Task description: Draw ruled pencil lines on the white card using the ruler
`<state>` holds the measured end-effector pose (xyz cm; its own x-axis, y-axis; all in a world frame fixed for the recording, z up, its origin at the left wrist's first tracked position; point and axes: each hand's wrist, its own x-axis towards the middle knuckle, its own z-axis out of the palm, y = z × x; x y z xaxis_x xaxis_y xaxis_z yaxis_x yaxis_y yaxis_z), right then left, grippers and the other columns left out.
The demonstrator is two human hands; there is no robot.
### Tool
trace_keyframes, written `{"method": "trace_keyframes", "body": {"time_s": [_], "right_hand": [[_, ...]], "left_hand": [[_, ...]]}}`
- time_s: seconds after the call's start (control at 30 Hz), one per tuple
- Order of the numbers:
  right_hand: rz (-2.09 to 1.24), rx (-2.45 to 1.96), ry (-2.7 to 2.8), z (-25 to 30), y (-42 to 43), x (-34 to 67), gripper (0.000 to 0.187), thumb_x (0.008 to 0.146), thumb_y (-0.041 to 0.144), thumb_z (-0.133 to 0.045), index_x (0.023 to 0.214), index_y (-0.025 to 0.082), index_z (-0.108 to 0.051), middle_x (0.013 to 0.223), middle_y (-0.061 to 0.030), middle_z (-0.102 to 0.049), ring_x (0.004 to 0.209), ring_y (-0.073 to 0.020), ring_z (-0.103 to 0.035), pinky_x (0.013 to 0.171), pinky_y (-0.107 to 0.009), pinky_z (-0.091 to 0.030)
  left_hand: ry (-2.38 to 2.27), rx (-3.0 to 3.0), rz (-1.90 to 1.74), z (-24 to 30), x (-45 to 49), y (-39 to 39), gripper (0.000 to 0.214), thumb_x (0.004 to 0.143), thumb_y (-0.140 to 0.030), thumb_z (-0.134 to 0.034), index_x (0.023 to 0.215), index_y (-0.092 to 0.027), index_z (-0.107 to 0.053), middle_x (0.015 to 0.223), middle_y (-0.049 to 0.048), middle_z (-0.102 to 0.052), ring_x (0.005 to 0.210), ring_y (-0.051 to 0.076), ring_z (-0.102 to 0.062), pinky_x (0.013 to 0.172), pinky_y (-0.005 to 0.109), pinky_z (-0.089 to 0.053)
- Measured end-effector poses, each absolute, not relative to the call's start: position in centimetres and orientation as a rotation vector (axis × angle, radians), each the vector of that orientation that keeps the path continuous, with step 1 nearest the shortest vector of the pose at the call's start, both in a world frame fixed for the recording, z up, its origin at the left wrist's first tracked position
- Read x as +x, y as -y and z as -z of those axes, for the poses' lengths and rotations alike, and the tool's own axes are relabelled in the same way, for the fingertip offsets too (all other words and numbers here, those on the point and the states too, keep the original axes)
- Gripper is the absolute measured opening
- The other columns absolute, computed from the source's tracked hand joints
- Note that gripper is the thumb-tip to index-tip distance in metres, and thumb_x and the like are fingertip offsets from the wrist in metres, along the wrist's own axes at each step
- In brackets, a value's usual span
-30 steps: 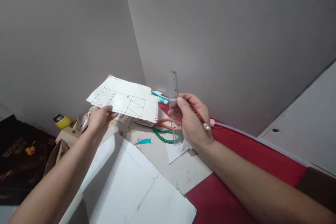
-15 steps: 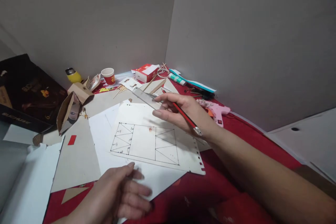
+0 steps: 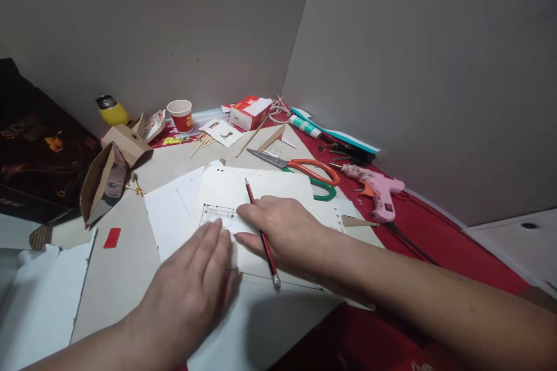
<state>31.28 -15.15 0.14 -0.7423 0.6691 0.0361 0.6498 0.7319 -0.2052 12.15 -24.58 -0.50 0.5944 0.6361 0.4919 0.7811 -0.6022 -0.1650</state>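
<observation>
A red and black pencil (image 3: pixel 266 246) lies across my right hand (image 3: pixel 287 235), held by the thumb side, its sharp tip pointing away. That hand's fingertips reach the drawing sheet (image 3: pixel 278 185), and a clear ruler (image 3: pixel 217 214) lies on it between my two hands, mostly covered. My left hand (image 3: pixel 195 278) rests on the sheet with its fingers stretched out, fingertips touching the ruler. Black pen lines and dots show on the paper around my hands, while much of the drawing is hidden beneath them.
Scissors (image 3: pixel 313 171) and a pink glue gun (image 3: pixel 383 191) lie to the right. Behind stand a paper cup (image 3: pixel 180 116), a red box (image 3: pixel 250 113) and a yellow container (image 3: pixel 112 110). Folded cardboard (image 3: pixel 100 185) and a dark box (image 3: pixel 39 145) are on the left.
My right hand has lowered from above the sheet onto it, bringing the ruler down with the pencil. My left hand has moved forward onto the ruler. The view has shifted, revealing the scissors.
</observation>
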Motion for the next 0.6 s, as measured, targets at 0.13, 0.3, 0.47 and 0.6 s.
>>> {"method": "trace_keyframes", "body": {"time_s": [0.13, 0.3, 0.47, 0.6], "right_hand": [[-0.229, -1.069, 2.799, 1.1, 14.4, 30.8, 0.023, 0.094, 0.04, -0.059, 0.1, 0.019, -0.065, 0.083, -0.0078, -0.065, 0.079, -0.0216, -0.059, 0.062, -0.03, -0.032], [-0.181, -1.05, 2.799, 1.9, 14.1, 30.5, 0.019, 0.093, 0.038, -0.061, 0.099, 0.02, -0.063, 0.084, -0.007, -0.061, 0.077, -0.0217, -0.054, 0.057, -0.03, -0.025], [-0.066, -1.048, 2.776, 1.6, 14.9, 31.0, 0.005, 0.088, 0.025, -0.063, 0.088, 0.02, -0.062, 0.073, -0.0034, -0.054, 0.06, -0.0177, -0.041, 0.053, -0.031, -0.019], [-0.022, -1.028, 2.721, 1.7, 15.2, 32.0, 0.01, 0.079, 0.011, -0.061, 0.085, 0.02, -0.061, 0.066, -0.0007, -0.05, 0.054, -0.0154, -0.033, 0.052, -0.031, -0.018]], "left_hand": [[1.224, -2.448, 0.346, 2.2, 10.9, 22.4, 0.052, 0.095, -0.038, -0.044, 0.122, 0.005, -0.058, 0.124, 0.0318, -0.065, 0.116, 0.038, -0.065, 0.09, 0.045, -0.06], [1.169, -2.496, 0.194, 3.4, 11.0, 21.6, 0.063, 0.096, -0.045, -0.039, 0.119, 0.009, -0.062, 0.123, 0.0354, -0.063, 0.114, 0.042, -0.065, 0.087, 0.049, -0.06], [1.163, -2.537, 0.233, 4.0, 10.9, 21.7, 0.065, 0.093, -0.048, -0.044, 0.12, 0.008, -0.062, 0.125, 0.036, -0.062, 0.115, 0.044, -0.064, 0.086, 0.05, -0.061], [1.188, -2.579, 0.241, 4.3, 10.4, 21.7, 0.071, 0.091, -0.055, -0.049, 0.13, 0.003, -0.057, 0.131, 0.0319, -0.061, 0.122, 0.042, -0.061, 0.091, 0.05, -0.059]]}}
